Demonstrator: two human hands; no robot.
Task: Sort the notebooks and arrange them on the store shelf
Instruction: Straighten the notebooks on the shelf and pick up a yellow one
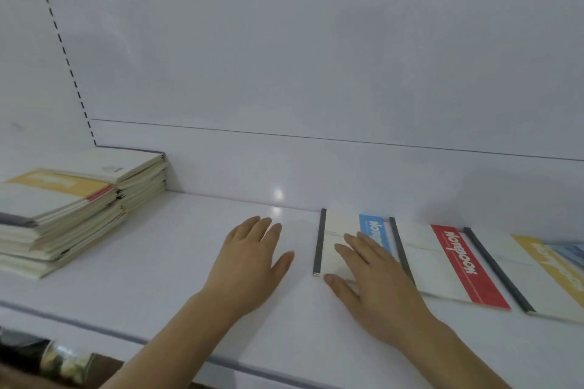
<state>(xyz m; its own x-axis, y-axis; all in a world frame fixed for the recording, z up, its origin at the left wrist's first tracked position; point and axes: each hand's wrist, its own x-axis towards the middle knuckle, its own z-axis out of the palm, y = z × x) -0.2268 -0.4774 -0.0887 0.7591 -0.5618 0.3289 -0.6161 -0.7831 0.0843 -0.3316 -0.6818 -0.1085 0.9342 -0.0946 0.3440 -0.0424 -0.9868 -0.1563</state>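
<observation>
Three notebooks lie flat in a row on the white shelf (177, 249): a blue-banded notebook (338, 230), a red-banded notebook (442, 262) to its right, and a yellow-banded notebook (543, 275) at the far right, partly cut off. My right hand (376, 284) rests with straight fingers on the blue-banded notebook, covering its lower half. Just left of that notebook, my left hand (249, 262) lies flat on the bare shelf and holds nothing. A messy stack of notebooks (79, 208) sits at the shelf's left end, a yellow-banded one near its top.
The shelf's white back panel (316, 73) rises behind everything. A slotted upright (68, 63) runs down at the left. The shelf's front edge (126, 336) crosses the lower left, with dark items on a lower level beneath it.
</observation>
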